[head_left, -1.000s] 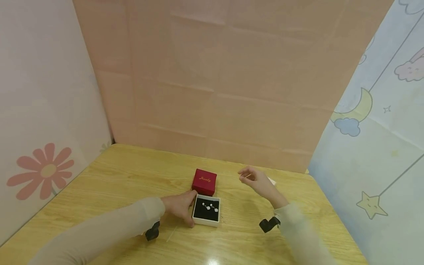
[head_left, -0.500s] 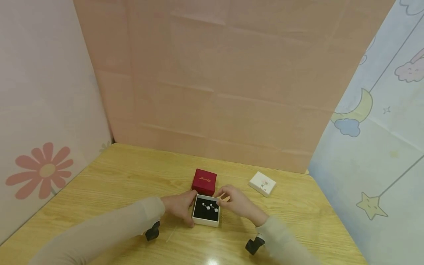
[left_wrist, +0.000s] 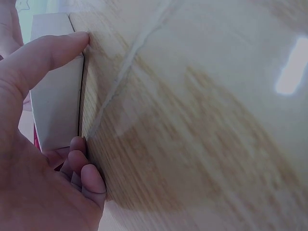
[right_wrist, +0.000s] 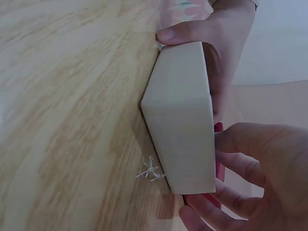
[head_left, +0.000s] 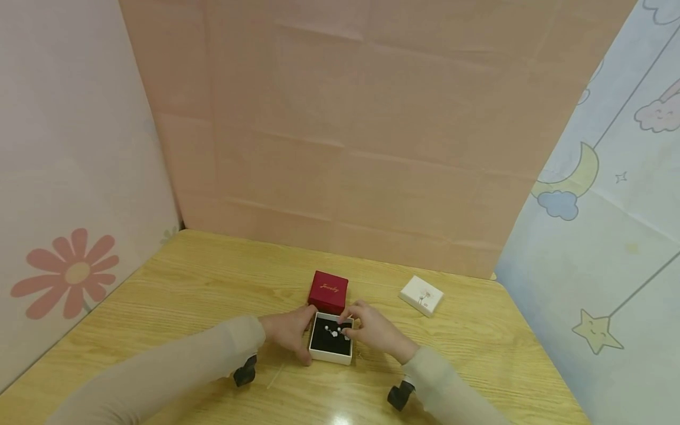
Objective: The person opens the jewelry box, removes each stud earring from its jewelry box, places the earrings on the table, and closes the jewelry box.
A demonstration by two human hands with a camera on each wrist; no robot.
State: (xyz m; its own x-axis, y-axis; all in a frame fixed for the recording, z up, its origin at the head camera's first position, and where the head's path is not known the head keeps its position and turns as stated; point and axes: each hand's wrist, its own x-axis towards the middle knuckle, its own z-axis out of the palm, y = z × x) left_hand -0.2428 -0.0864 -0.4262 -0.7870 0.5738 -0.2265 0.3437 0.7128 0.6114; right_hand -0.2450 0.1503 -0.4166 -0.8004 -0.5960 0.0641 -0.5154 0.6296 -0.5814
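A small white jewelry box (head_left: 330,358) stands uncovered on the table, with a black pad (head_left: 323,343) inside. Two earrings, each with a pearl and a white flower, lie on the pad; the left earring (head_left: 333,333) shows plainly. My left hand (head_left: 287,335) grips the box from its left side, thumb at the near corner and fingers toward the far one. Over the right rim reaches my right hand (head_left: 374,327), thumb and index finger parted right at the right earring (head_left: 339,329), partly covering it. In the right wrist view, the box wall (right_wrist: 180,139) hides those fingertips.
A red box (head_left: 328,291) with gold lettering sits just behind the white box. Farther right lies a white lid (head_left: 421,296) with a printed picture. A small whitish spiky scrap (right_wrist: 150,171) is on the wooden table (head_left: 228,271) beside the box. Fabric walls stand around the table.
My right hand has come from above the white lid, leftward and nearer, to the box, its fingertips now inside over the right earring. My left hand and the box have stayed put.
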